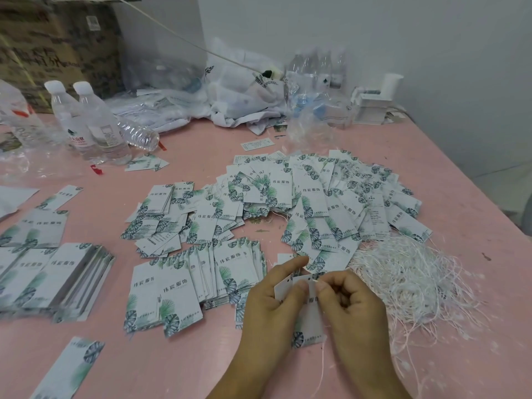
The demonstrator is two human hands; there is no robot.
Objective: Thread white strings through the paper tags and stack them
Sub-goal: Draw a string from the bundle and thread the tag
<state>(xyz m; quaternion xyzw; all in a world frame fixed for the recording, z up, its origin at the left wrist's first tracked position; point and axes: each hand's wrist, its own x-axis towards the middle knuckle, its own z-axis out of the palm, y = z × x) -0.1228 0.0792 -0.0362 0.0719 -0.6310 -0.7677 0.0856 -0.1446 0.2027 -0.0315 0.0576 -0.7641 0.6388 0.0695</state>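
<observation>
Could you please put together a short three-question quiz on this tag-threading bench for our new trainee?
1. True or false: the pile of white strings lies to the right of both hands.
2. What do the left hand and right hand hold between them? A) a water bottle B) paper tags C) scissors
3. Fill in: the two upright water bottles stand at the far ____ of the pink table.

Key
1. True.
2. B: the left hand grips the tags near their punched holes, while the right hand pinches at the hole end, seemingly feeding a string.
3. Left.
</observation>
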